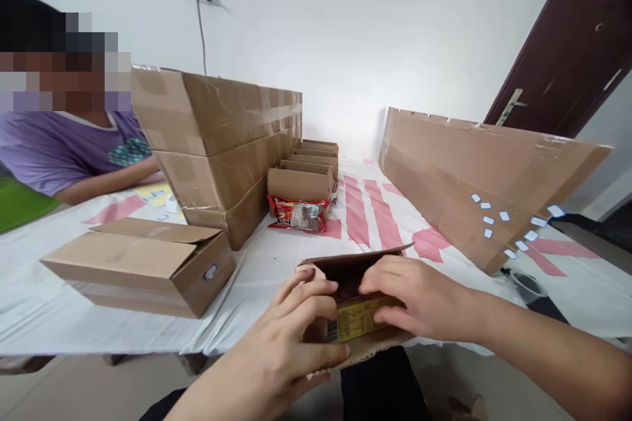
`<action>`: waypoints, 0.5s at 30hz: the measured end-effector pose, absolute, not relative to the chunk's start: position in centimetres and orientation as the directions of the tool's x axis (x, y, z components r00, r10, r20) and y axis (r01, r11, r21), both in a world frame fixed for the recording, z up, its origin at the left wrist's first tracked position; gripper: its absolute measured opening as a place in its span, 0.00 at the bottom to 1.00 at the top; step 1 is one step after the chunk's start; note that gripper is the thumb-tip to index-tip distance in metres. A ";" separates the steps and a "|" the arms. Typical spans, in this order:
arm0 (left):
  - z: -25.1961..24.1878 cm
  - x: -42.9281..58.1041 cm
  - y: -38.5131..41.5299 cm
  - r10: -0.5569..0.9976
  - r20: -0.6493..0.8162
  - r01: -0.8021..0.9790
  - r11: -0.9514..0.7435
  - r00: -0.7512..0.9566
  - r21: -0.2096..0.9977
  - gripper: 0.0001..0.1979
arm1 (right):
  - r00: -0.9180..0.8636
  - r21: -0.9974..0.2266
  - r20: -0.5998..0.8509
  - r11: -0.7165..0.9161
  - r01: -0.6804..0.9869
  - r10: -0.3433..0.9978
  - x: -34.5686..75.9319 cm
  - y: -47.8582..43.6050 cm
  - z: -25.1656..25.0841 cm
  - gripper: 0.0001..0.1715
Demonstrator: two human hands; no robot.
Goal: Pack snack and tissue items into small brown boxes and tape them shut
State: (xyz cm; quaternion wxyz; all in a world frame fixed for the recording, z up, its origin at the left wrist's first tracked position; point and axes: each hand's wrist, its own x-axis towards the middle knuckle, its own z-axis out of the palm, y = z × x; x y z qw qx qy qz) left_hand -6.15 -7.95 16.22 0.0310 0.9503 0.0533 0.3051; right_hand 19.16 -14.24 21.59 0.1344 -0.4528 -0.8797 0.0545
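At the table's near edge a small open cardboard box point(365, 356) is tilted toward me, with a yellow printed package point(356, 320) inside it. My left hand point(296, 322) is closed on the left side of the box, thumb along the near flap and fingers curled over toward the inside. From the right, my right hand point(419, 299) reaches into the opening. Its thumb lies against the front of the yellow package, with the fingers curled behind the top edge. Something dark and reddish shows behind the package, mostly hidden by my fingers.
A closed cardboard box point(143, 260) sits at left. Behind it, stacked boxes point(222, 125) form a wall, beside several open boxes point(301, 182) and a red snack packet point(299, 216). A cardboard panel point(469, 177) stands at right. Across the table, left, sits another person point(74, 151).
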 end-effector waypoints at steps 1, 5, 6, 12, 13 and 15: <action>16.2 -6.1 -8.1 0.116 0.579 0.079 -0.993 0.807 0.089 0.15 | -0.536 -0.179 0.054 0.536 0.825 0.843 18.4 -13.6 21.6 0.23; 15.8 -6.1 -7.9 0.126 0.587 0.087 -0.992 0.800 0.094 0.15 | -0.380 0.145 -0.216 0.415 0.898 0.899 17.0 -11.9 20.6 0.31; 15.7 -6.1 -7.7 0.132 0.588 0.090 -0.991 0.798 0.099 0.15 | -0.357 0.209 -0.233 0.405 0.890 0.905 16.9 -11.8 20.4 0.29; 15.5 -6.2 -6.9 0.180 0.593 0.108 -0.982 0.785 0.154 0.15 | -0.359 0.263 -0.070 0.364 0.894 0.931 17.8 -11.1 19.1 0.35; 15.5 -6.2 -6.9 0.187 0.593 0.111 -0.980 0.783 0.163 0.15 | -0.366 0.261 -0.035 0.362 0.895 0.930 18.0 -10.8 19.0 0.36; 15.5 -6.2 -6.8 0.205 0.589 0.120 -0.976 0.782 0.181 0.14 | -0.386 0.254 -0.027 0.379 0.890 0.922 18.3 -10.2 18.7 0.36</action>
